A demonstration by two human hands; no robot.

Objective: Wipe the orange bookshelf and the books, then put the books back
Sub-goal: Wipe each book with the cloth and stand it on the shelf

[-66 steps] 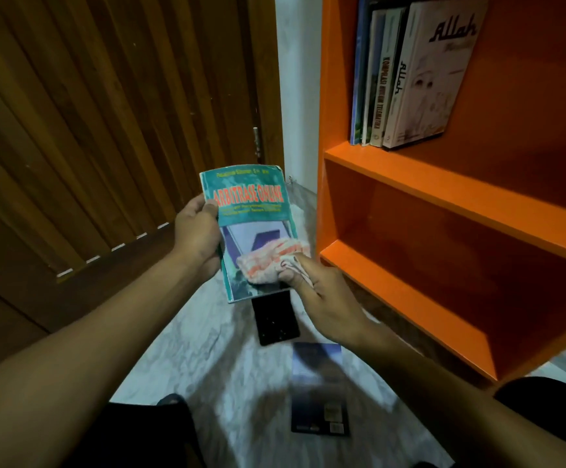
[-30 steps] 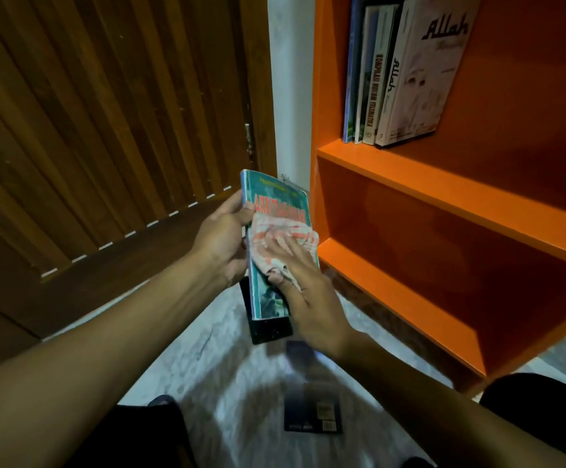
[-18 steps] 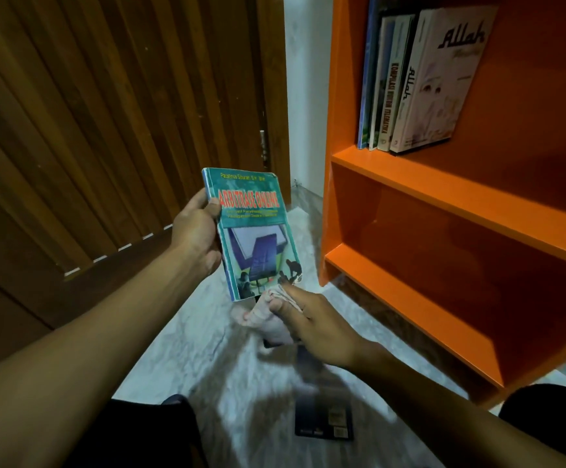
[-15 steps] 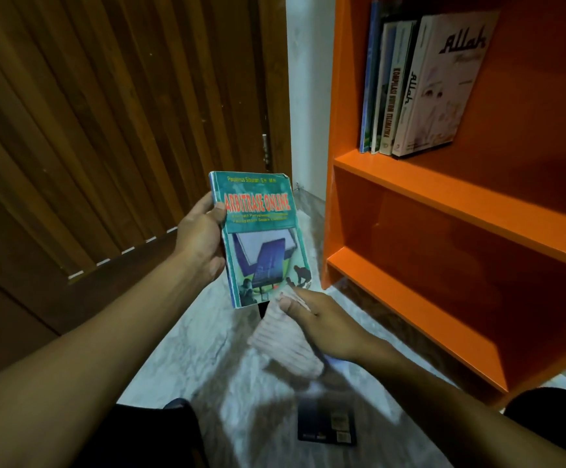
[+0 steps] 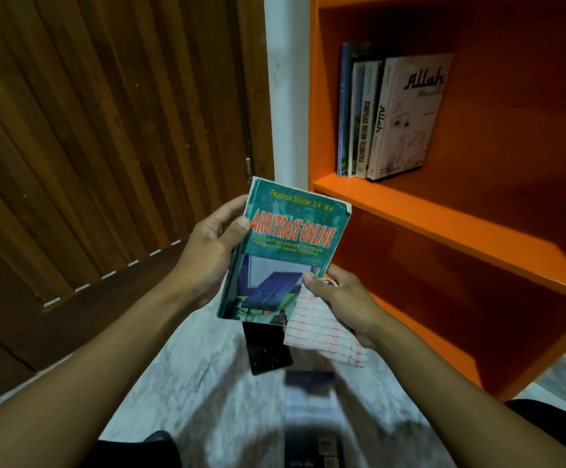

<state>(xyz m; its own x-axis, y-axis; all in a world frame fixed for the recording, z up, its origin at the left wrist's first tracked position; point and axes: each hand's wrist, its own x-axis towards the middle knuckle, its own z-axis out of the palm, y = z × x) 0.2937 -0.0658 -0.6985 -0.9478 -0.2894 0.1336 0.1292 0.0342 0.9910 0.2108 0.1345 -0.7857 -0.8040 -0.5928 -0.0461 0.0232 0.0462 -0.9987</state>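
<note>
I hold a green paperback titled "Arbitrase Online" (image 5: 288, 251) upright in front of the orange bookshelf (image 5: 443, 228). My left hand (image 5: 210, 251) grips its left edge, thumb on the cover. My right hand (image 5: 339, 298) pinches the book's lower right edge with the thumb on the cover. A white cloth with red stripes (image 5: 322, 332) hangs from the same hand below the book. Several books (image 5: 393, 116) stand upright on the upper shelf, the outermost a pale one titled "Allah". The lower shelf compartment holds nothing.
A black book (image 5: 268, 349) and a dark blue book (image 5: 312, 420) lie on the marble floor (image 5: 207, 383) below my hands. A wooden slatted door (image 5: 106, 146) fills the left side. A white wall strip (image 5: 286, 89) separates door and shelf.
My right hand stopped wiping the cover with the cloth, dropped below the book, then rose to take the book's lower right edge. The book has turned to face me, closer to the camera.
</note>
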